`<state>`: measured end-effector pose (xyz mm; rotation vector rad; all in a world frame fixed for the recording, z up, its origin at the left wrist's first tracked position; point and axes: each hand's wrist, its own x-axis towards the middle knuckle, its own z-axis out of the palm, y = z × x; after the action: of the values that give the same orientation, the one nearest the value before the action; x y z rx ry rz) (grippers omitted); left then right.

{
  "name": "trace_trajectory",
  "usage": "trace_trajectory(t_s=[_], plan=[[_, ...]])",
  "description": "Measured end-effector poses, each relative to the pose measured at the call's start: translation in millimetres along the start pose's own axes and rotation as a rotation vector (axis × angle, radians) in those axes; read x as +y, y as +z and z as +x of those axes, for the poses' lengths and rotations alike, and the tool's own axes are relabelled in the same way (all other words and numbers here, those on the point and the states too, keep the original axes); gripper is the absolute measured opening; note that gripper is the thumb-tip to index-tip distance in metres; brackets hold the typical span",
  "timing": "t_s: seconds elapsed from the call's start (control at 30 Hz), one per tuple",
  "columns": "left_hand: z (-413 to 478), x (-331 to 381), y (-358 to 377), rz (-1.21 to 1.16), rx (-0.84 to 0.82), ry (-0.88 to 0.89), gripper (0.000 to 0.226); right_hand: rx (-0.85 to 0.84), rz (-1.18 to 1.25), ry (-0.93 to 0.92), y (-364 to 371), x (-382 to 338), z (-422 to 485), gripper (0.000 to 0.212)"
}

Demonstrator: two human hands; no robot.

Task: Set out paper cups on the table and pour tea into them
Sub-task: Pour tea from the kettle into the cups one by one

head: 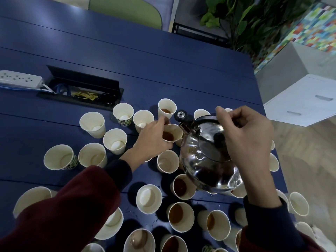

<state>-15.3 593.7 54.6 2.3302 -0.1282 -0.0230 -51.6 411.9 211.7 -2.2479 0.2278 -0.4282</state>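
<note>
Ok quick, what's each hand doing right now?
Left hand: holding a paper cup with some tea in it.
Right hand: gripping the handle of the steel kettle.

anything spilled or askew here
The paper cup gripped by the left hand looks tilted toward the kettle spout, tea inside. Small specks on the table near the kettle may be drips.

No readable text or labels anywhere.
</note>
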Motion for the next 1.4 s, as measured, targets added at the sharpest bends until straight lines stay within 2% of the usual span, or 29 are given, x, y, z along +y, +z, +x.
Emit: trace_trajectory(t_s=[0.2,0.4,0.47,0.6,0.77,0.9,1.07,1.4], plan=[[10.6,-9.3,10.5,0.051,-0.021,-0.039,0.054,0.028,0.109,0.059,-5.0,5.2,-11.5,0.034],[7.3,-16.6,15.4,0.002,-0.091,-0.038,0.061,0.016,0.131,0.109,-14.6,10.4,-24.8,0.033],[-1.4,-13.4,10.6,-0.007,-0.068,-0.037,0.064,0.017,0.128,0.12,-18.0,11.5,-29.9,0.035],[-32.1,-6.3,1.1,0.046,0.063,0.103,0.045,0.006,0.097,0.111,-24.3,14.5,-39.0,0.031],[-60.0,-8.6,1.3,0.303,-0.078,0.242,0.063,0.0,0.08,0.097,-28.9,15.3,-52.9,0.021],[-61.3,-13.8,9.9,0.397,-0.201,0.269,0.08,-0.023,0.091,0.091,-31.7,15.9,-62.8,0.022],[-60.3,-14.1,16.9,0.347,-0.164,0.253,0.078,-0.08,0.089,0.094,-34.8,15.4,-70.5,0.027],[-67.8,-15.8,22.6,0.289,-0.086,0.255,0.073,-0.137,0.025,0.119,-32.0,12.0,-74.8,0.024]])
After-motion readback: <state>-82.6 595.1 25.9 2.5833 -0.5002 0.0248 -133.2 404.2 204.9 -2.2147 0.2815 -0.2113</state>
